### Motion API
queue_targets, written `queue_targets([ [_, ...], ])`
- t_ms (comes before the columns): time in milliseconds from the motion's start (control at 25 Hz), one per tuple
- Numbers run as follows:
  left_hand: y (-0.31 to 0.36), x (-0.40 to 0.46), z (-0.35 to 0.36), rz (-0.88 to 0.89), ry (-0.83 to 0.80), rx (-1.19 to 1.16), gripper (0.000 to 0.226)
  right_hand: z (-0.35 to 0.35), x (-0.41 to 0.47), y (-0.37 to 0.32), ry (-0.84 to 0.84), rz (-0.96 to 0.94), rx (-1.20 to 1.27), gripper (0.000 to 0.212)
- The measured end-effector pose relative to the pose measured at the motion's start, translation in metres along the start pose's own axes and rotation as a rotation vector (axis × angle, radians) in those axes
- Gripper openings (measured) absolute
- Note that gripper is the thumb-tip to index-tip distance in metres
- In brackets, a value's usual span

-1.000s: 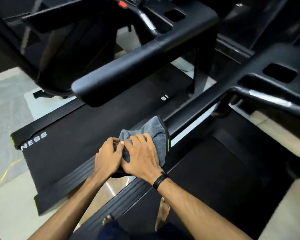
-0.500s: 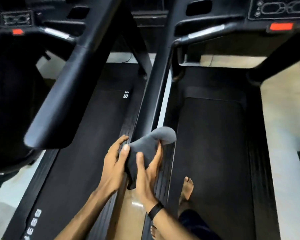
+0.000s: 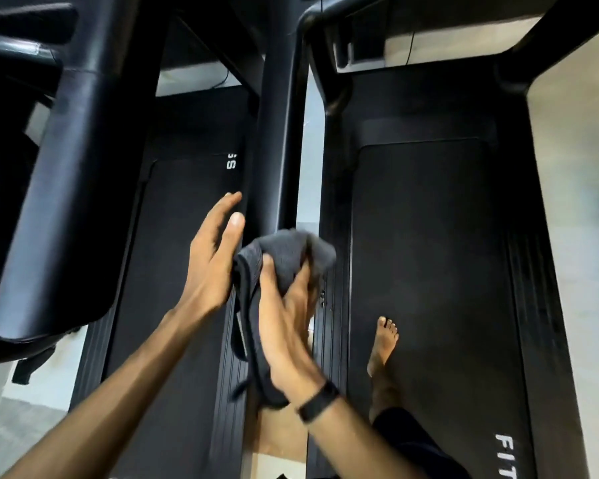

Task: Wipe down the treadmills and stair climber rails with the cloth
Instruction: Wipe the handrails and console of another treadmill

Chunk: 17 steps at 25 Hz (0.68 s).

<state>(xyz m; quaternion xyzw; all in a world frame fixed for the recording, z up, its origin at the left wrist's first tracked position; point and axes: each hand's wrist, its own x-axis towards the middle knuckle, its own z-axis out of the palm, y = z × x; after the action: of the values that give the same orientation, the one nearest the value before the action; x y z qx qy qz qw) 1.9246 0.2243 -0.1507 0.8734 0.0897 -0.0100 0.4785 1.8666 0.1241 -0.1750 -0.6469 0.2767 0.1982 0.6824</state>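
Fingers (image 3: 234,216) of the left hand (image 3: 210,261) are straight and loosely spread, the palm lying against the left side of the dark grey cloth (image 3: 284,261); fingers (image 3: 268,274) of the right hand (image 3: 287,323) are curled round the cloth's bunched top, with the thumb pressed into it and the rest of the fabric hanging down along the wrist.

Two black treadmills stand side by side. The left treadmill (image 3: 184,271) has a thick padded handrail (image 3: 70,188) running down the left of the view and white letters near the head of its belt. The right treadmill (image 3: 429,271) carries the person's bare foot (image 3: 382,344) on its belt, with white lettering at its lower right corner.

Between the two machines a slim black rail (image 3: 279,133) slopes down toward the hands, and the cloth sits at its near end, though whether it touches the rail cannot be told. A strip of pale floor (image 3: 305,188) shows in the gap between the decks. A black band (image 3: 317,402) circles the right wrist.
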Motion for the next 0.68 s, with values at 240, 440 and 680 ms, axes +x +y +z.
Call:
queue_targets([
  [240, 0.005, 0.022, 0.005, 0.006, -0.029, 0.076, 0.047, -0.018, 0.089, 0.013, -0.21, 0.232, 0.34, 0.047],
  [440, 0.012, 0.02, 0.043, -0.095, -0.053, 0.139, 0.066, -0.014, 0.027, 0.016, -0.124, 0.064, 0.127, 0.067],
  [680, 0.01, 0.02, 0.042, -0.071, -0.046, 0.298, 0.063, -0.008, 0.161, -0.064, -0.147, 0.022, 0.384, 0.056],
])
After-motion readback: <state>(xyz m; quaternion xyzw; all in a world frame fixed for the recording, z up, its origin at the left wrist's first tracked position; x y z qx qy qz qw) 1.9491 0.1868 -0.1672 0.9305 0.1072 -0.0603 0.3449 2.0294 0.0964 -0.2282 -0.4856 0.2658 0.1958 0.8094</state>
